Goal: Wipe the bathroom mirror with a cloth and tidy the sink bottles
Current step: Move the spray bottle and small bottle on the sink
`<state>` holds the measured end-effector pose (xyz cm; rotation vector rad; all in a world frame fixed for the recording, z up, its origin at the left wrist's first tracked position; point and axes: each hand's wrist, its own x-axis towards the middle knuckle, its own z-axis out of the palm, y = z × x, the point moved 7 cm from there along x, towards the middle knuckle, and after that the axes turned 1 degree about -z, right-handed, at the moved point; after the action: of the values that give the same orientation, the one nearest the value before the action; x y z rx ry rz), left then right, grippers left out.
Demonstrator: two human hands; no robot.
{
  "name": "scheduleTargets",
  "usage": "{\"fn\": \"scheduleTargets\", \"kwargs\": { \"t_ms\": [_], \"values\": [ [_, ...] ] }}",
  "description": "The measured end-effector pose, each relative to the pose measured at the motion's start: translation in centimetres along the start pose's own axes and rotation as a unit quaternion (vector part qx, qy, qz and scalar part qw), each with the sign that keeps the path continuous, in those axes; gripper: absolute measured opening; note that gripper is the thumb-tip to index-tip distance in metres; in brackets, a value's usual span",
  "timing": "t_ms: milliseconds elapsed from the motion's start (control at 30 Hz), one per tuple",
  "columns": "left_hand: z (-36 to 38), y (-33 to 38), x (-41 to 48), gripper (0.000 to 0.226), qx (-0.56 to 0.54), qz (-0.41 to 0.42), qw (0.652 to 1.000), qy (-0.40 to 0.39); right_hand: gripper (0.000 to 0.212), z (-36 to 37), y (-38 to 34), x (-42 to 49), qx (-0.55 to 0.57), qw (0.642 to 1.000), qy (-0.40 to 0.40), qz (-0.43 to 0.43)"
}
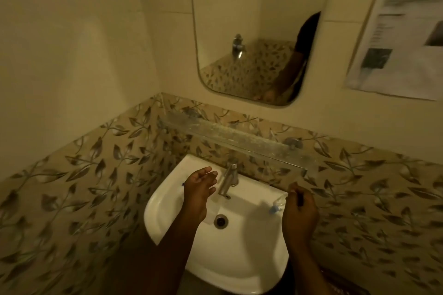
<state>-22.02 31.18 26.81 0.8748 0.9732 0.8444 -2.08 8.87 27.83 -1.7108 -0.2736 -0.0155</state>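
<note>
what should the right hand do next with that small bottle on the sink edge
Probably close the right hand on the small clear bottle and lift it to the glass shelf. The bottle lies tipped on the sink rim beside that hand, and the shelf looks bare. The left hand is open by the tap.

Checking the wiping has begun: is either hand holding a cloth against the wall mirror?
No, the left hand is open over the white ceramic sink, below the rounded wall mirror.
</note>
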Motion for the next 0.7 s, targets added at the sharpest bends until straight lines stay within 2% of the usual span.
{"fn": "scheduleTargets", "kwargs": {
  "t_ms": [133, 233, 533, 633, 700],
  "values": [
    [-4.7, -0.8, 1.1, 0.031, -0.053, -0.023, 0.997, 0.049, 0.013, 2.7, 1.9, -1.2, -0.02, 0.998, -0.048, 0.021],
    [-7.1, -1.9, 1.9, 0.023, -0.085, -0.039, 0.993, 0.078, 0.018, 4.1, 2.8, -1.8, -0.041, 0.996, -0.075, 0.03],
    [-10.4, -6.1, 5.3, 0.031, -0.096, -0.106, 0.982, 0.124, 0.012, 8.9, 5.1, -3.8, -0.056, 0.985, -0.156, 0.056],
    [-11.0, -8.2, 6.9, 0.04, -0.114, -0.165, 0.969, 0.145, 0.02, 12.5, 6.4, -5.1, -0.08, 0.966, -0.244, 0.03],
    [-11.4, -9.5, 8.0, 0.051, -0.122, -0.203, 0.957, 0.168, 0.023, 15.4, 8.0, -6.3, -0.113, 0.938, -0.327, 0.03]
  ]
}}
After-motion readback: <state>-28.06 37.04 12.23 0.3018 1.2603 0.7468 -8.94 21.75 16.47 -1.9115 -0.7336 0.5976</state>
